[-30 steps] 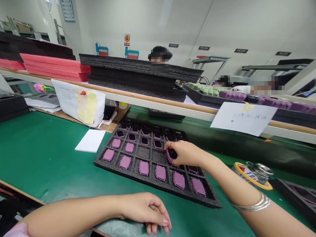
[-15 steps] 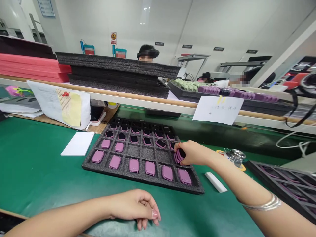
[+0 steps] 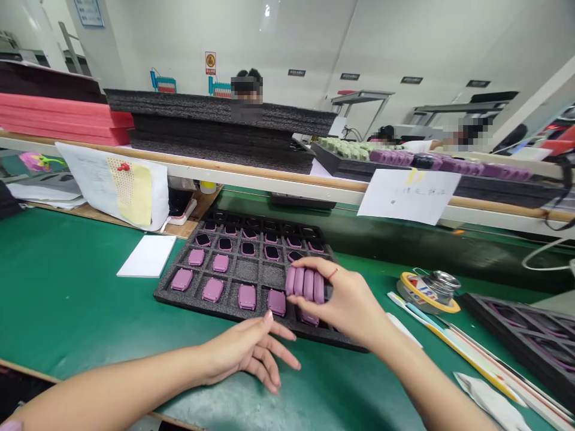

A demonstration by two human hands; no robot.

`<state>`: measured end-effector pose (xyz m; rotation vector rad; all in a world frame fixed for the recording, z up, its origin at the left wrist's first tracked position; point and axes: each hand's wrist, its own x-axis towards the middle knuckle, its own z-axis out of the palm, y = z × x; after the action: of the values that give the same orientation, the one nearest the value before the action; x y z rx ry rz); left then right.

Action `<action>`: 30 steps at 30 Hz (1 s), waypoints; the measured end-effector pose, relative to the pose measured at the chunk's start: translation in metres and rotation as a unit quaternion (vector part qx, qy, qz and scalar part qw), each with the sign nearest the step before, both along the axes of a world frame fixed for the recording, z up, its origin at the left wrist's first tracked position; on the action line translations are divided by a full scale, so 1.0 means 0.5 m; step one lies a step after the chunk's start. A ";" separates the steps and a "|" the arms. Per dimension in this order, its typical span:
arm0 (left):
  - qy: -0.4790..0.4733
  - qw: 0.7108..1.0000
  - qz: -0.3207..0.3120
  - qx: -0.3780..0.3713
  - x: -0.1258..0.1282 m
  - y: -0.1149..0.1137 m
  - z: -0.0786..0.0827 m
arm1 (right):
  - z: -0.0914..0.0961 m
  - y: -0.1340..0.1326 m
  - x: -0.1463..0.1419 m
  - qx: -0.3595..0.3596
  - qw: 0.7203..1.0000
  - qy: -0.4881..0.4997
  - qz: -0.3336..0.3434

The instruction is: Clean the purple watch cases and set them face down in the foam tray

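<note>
My right hand (image 3: 348, 296) grips a row of several purple watch cases (image 3: 305, 284) pressed side by side between thumb and fingers. It holds them over the right part of a black foam tray (image 3: 188, 304). Purple watch cases (image 3: 212, 290) lie face down in the tray's near rows, while watches with dark screens (image 3: 248, 248) lie in the rows behind. Two bare pockets (image 3: 247, 270) show in the middle. In front of the tray, my left hand (image 3: 251, 353) is open, fingers spread, holding nothing. My right hand hides the tray's right end.
A tape roll (image 3: 406, 290), a metal-topped jar (image 3: 442, 284) and a toothbrush (image 3: 467, 353) lie to the right. Another foam tray (image 3: 476, 308) stands at far right. Behind runs a shelf (image 3: 269, 173) with foam stacks. White paper (image 3: 146, 256) lies left.
My right hand has moved left and toward me, lifting the purple watch cases from the tray's right side. My left hand has risen toward the tray and its fingers have spread.
</note>
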<state>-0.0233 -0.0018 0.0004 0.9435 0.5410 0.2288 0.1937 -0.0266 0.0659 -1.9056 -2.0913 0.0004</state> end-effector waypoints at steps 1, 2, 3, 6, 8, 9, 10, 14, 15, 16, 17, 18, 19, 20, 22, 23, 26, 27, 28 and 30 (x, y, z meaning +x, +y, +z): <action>-0.023 0.999 0.026 -0.009 0.001 0.000 0.003 | -0.009 -0.016 -0.022 0.035 0.998 0.046 0.035; -0.045 0.998 0.048 -0.016 0.001 -0.001 0.006 | -0.019 -0.031 -0.041 0.072 0.989 0.099 0.077; -0.065 0.996 0.063 -0.020 0.000 -0.002 0.009 | -0.031 -0.043 -0.057 0.107 0.976 0.150 0.116; -0.100 0.990 0.096 -0.034 -0.003 -0.008 0.019 | -0.066 -0.066 -0.089 0.163 0.937 0.248 0.184; -0.103 0.989 0.102 -0.038 -0.004 -0.012 0.022 | -0.084 -0.071 -0.098 0.168 0.925 0.283 0.190; -0.100 0.989 0.102 -0.038 -0.003 -0.013 0.022 | -0.091 -0.071 -0.100 0.167 0.921 0.298 0.188; -0.094 0.990 0.100 -0.037 -0.003 -0.014 0.022 | -0.097 -0.072 -0.100 0.165 0.918 0.310 0.185; -0.077 0.991 0.102 -0.043 0.001 -0.015 0.017 | -0.109 -0.074 -0.097 0.147 0.916 0.329 0.177; -0.077 0.991 0.103 -0.046 0.001 -0.015 0.017 | -0.110 -0.075 -0.097 0.147 0.915 0.332 0.175; -0.077 0.990 0.103 -0.049 0.002 -0.015 0.018 | -0.110 -0.076 -0.097 0.150 0.914 0.333 0.174; -0.077 0.990 0.103 -0.053 0.001 -0.016 0.019 | -0.111 -0.078 -0.097 0.153 0.914 0.333 0.174; -0.077 0.990 0.104 -0.057 0.001 -0.016 0.021 | -0.111 -0.079 -0.097 0.155 0.914 0.333 0.173; -0.078 0.990 0.103 -0.061 0.000 -0.017 0.024 | -0.112 -0.080 -0.098 0.157 0.914 0.332 0.173; -0.080 0.989 0.103 -0.064 -0.001 -0.017 0.026 | -0.112 -0.081 -0.098 0.157 0.914 0.332 0.173; -0.084 0.990 0.099 -0.062 -0.003 -0.017 0.030 | -0.114 -0.082 -0.099 0.157 0.912 0.335 0.178; -0.084 0.991 0.095 -0.051 -0.003 -0.016 0.032 | -0.114 -0.083 -0.100 0.155 0.911 0.337 0.181; -0.086 0.994 0.070 0.022 -0.006 -0.012 0.037 | -0.116 -0.083 -0.101 0.148 0.910 0.341 0.186; -0.087 0.993 0.061 0.049 -0.006 -0.010 0.040 | -0.117 -0.082 -0.101 0.146 0.910 0.342 0.183; -0.087 0.992 0.054 0.071 -0.007 -0.009 0.042 | -0.118 -0.082 -0.101 0.144 0.911 0.341 0.181; -0.082 0.991 0.042 0.092 -0.007 -0.008 0.045 | -0.119 -0.081 -0.100 0.141 0.912 0.341 0.178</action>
<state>-0.0270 -0.0059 0.0231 1.0717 0.4130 0.4337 0.1438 -0.0672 0.0066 -1.1087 -1.7802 0.3705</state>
